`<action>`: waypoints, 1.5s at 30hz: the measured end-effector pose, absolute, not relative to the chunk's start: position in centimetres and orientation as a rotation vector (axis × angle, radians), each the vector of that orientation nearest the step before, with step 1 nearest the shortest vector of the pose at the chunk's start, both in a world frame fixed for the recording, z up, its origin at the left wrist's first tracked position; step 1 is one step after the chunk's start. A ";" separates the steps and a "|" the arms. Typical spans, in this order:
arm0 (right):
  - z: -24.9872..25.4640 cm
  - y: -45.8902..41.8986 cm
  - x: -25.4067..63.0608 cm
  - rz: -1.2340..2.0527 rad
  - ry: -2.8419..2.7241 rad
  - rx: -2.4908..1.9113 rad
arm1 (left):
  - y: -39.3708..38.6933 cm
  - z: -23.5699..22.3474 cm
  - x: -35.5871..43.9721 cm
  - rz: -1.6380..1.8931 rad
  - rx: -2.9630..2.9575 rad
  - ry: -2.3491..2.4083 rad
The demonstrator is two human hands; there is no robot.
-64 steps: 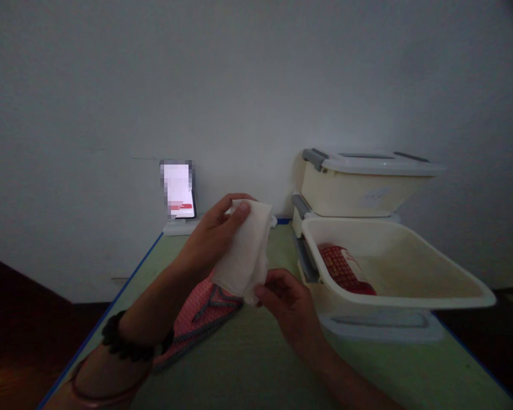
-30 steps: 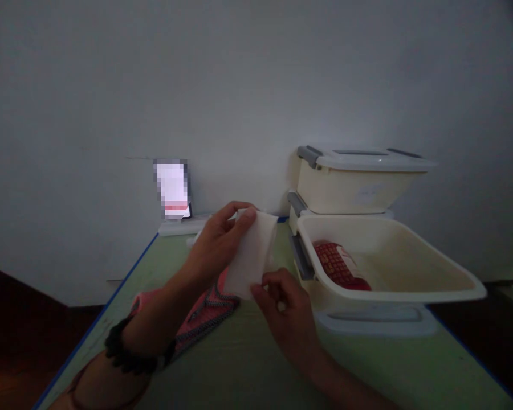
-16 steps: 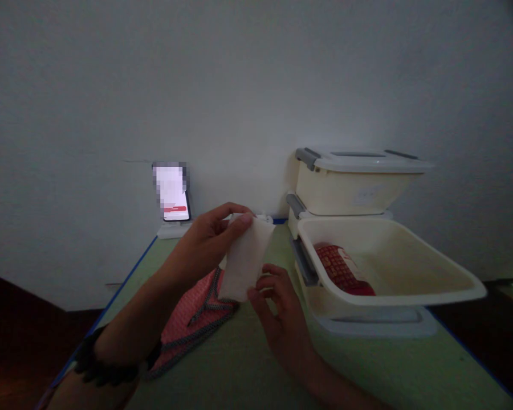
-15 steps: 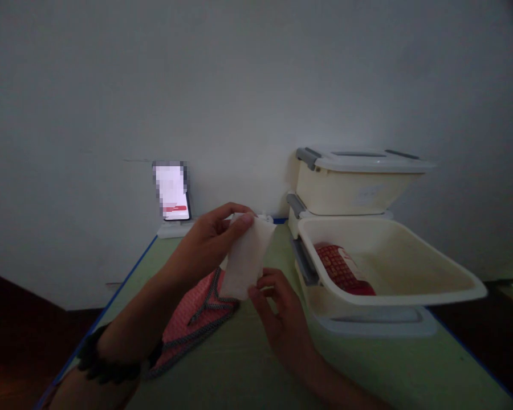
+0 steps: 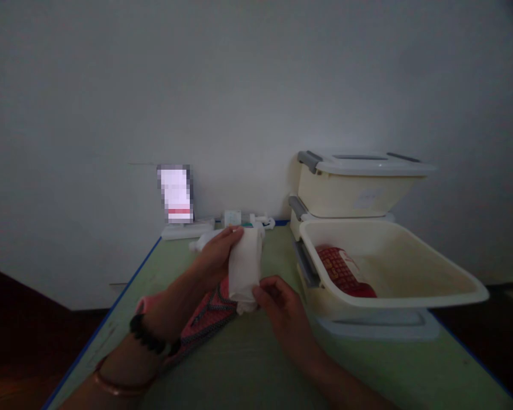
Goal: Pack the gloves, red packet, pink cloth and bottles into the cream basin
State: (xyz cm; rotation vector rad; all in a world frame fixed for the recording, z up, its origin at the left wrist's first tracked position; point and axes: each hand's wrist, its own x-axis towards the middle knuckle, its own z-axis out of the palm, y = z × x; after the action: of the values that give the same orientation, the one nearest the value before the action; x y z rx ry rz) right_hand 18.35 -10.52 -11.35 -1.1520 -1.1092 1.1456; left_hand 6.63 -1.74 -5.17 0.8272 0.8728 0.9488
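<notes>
Both my hands hold a small white folded cloth (image 5: 244, 267) above the green table (image 5: 256, 364). My left hand (image 5: 216, 259) pinches its top edge, thumb and fingers closed on the fabric. My right hand (image 5: 282, 310) grips its bottom end from below, fingers curled. Under the cloth a pink cloth with grey trim (image 5: 205, 316) lies flat on the table. A red patterned folded cloth (image 5: 344, 272) rests inside the open cream bin (image 5: 410, 293) just right of my right hand.
A second cream bin with a grey lid (image 5: 359, 176) is stacked behind the open one. A phone on a white stand (image 5: 177, 199) leans at the wall, with small white items (image 5: 243, 219) beside it. The table has a blue edge (image 5: 111, 310) on the left.
The white cloth has been folded narrower and lowered toward the table. Both hands came down with it, and small items at the wall are now uncovered.
</notes>
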 end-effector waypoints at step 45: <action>-11.5 -11.2 20.0 0.588 -1.966 -1.861 | -3.0 -11.8 3.7 0.897 0.899 0.920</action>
State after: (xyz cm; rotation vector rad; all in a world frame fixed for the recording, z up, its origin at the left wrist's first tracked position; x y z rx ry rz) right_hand 19.97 -11.19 -11.51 -1.8607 -1.9658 0.5881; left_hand 3.73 -3.01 -11.84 0.8986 0.9202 0.8971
